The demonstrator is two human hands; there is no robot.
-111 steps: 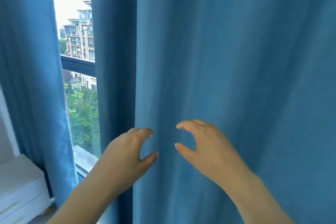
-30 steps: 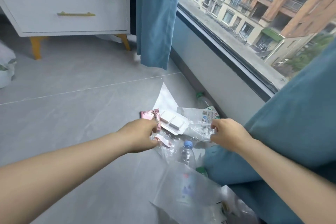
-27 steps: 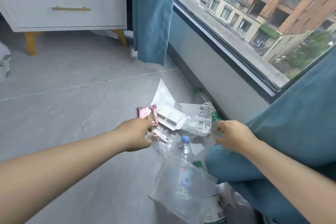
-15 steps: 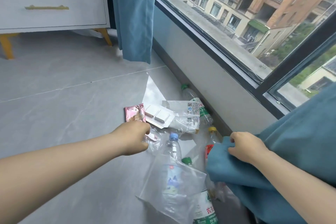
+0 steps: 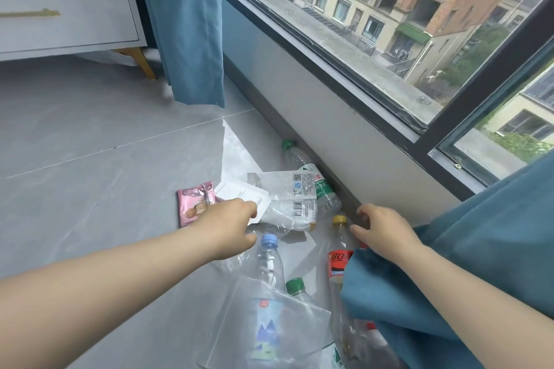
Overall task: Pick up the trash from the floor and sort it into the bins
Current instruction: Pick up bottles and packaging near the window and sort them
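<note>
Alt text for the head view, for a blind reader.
Two hands reach into trash on a grey floor below a window. The left hand meets clear packaging; the right hand is beside a yellow-capped bottle and a blue curtain.

Four capped bottles (image 5: 271, 260) (fifth maybe, under curtain (image 5: 449, 249)), one pink wrapper (image 5: 193, 201), two curtains (image 5: 186, 24).

Place: a room in a flat, high up.
Left, far: white drawer chest (image 5: 60, 3) on wooden legs.
Right: big window (image 5: 389, 24), blue curtains (image 5: 186, 24), apartment blocks outside.
Floor: grey tiles (image 5: 90, 129).
</note>
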